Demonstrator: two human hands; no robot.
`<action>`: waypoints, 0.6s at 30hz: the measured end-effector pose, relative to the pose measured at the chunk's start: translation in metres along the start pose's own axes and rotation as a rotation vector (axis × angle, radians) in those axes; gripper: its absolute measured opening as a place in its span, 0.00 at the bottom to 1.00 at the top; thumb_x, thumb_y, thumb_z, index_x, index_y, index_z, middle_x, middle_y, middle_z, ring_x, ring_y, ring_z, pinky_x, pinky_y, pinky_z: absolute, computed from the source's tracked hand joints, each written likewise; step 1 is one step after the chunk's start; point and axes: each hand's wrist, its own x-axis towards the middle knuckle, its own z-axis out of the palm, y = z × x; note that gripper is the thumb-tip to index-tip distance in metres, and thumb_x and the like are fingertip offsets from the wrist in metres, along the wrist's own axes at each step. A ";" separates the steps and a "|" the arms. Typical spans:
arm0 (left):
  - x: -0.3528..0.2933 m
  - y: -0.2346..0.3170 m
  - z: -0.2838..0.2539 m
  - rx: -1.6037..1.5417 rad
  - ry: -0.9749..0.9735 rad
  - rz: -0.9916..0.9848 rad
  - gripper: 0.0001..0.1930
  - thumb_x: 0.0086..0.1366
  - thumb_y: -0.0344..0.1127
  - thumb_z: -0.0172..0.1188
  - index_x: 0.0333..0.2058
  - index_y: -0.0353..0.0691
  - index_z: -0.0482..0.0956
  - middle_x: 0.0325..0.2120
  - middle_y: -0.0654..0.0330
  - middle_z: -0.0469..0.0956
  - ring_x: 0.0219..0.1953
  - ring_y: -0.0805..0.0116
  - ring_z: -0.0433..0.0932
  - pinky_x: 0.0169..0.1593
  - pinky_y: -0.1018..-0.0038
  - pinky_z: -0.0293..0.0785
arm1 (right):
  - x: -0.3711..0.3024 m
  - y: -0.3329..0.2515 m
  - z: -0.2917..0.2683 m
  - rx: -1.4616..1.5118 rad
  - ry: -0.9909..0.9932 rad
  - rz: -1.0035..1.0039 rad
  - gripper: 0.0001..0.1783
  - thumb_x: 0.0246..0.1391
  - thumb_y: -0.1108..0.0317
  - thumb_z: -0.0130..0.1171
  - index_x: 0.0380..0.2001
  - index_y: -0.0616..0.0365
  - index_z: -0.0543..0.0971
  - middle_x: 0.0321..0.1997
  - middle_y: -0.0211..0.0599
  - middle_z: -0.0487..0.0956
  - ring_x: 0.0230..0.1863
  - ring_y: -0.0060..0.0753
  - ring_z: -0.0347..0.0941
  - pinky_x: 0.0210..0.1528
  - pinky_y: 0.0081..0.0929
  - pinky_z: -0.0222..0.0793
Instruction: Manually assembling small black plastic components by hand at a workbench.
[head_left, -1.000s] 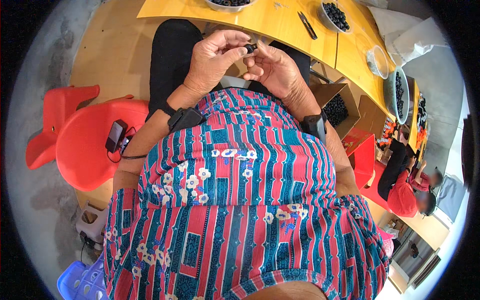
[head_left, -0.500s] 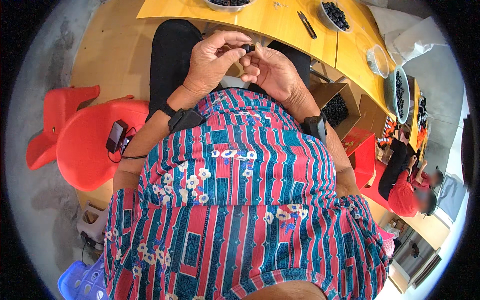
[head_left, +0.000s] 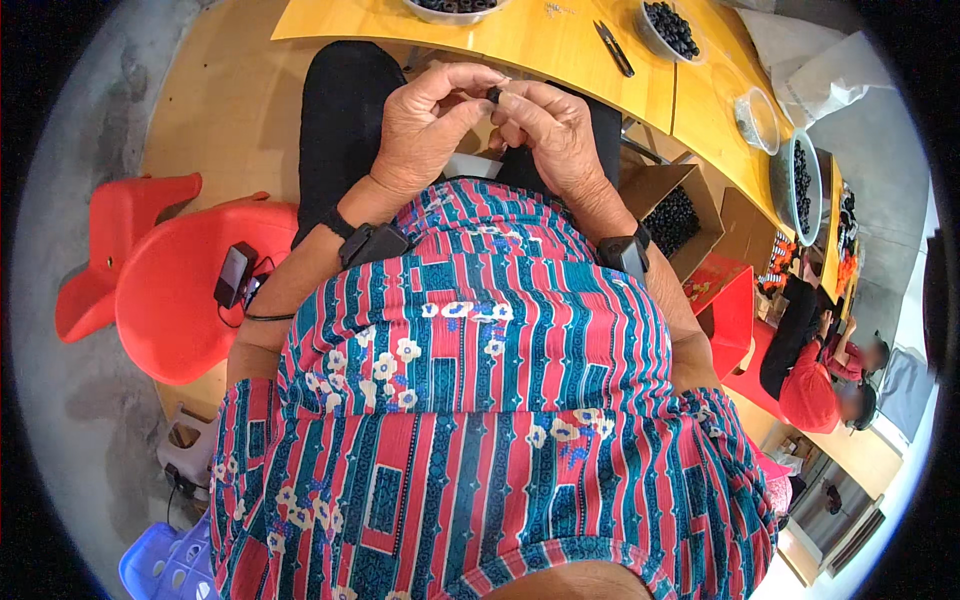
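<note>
Pinching small black part (head_left: 493,95) together, left hand (head_left: 422,125) and right hand (head_left: 558,130) meet near yellow table (head_left: 560,45); black tool (head_left: 614,50) atop table, cardboard box (head_left: 646,186) beside table.

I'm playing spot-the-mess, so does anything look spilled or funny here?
Maybe the tiny pale bits loose on the yellow table: they look spilled because nearby black pieces sit in a bowl. Too small to identify. The black part between left hand and right hand is mostly covered.
</note>
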 end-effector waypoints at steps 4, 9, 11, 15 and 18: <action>0.002 0.002 0.003 -0.056 0.014 0.021 0.14 0.55 0.19 0.56 0.42 0.37 0.75 0.36 0.63 0.77 0.39 0.78 0.74 0.45 0.82 0.71 | -0.001 -0.006 0.002 -0.224 0.053 -0.160 0.13 0.46 0.67 0.62 0.34 0.63 0.79 0.20 0.28 0.74 0.21 0.15 0.70 0.24 0.14 0.67; 0.006 0.005 0.006 -0.222 0.012 -0.027 0.17 0.56 0.21 0.56 0.46 0.35 0.71 0.40 0.59 0.76 0.42 0.75 0.74 0.47 0.81 0.71 | 0.001 -0.003 -0.006 -0.435 0.110 -0.337 0.14 0.42 0.68 0.64 0.35 0.59 0.79 0.21 0.28 0.75 0.21 0.13 0.69 0.25 0.13 0.66; 0.006 0.008 0.004 -0.359 0.010 -0.142 0.20 0.57 0.25 0.58 0.49 0.34 0.68 0.43 0.57 0.74 0.45 0.73 0.73 0.48 0.80 0.71 | 0.000 -0.006 -0.008 -0.447 0.113 -0.368 0.14 0.41 0.68 0.65 0.35 0.58 0.79 0.22 0.28 0.75 0.22 0.13 0.68 0.25 0.13 0.66; 0.006 0.010 0.008 -0.407 -0.099 -0.126 0.25 0.57 0.31 0.60 0.53 0.35 0.65 0.45 0.57 0.72 0.45 0.73 0.72 0.48 0.79 0.71 | -0.002 -0.013 -0.007 -0.593 0.114 -0.459 0.16 0.40 0.68 0.66 0.35 0.57 0.79 0.23 0.31 0.75 0.21 0.16 0.70 0.25 0.14 0.67; 0.000 0.012 0.013 -0.257 -0.185 -0.167 0.28 0.58 0.36 0.60 0.55 0.36 0.63 0.45 0.59 0.71 0.43 0.74 0.72 0.47 0.80 0.71 | -0.005 -0.013 -0.004 -0.639 0.100 -0.508 0.16 0.39 0.67 0.66 0.35 0.57 0.78 0.24 0.32 0.76 0.21 0.19 0.72 0.25 0.16 0.68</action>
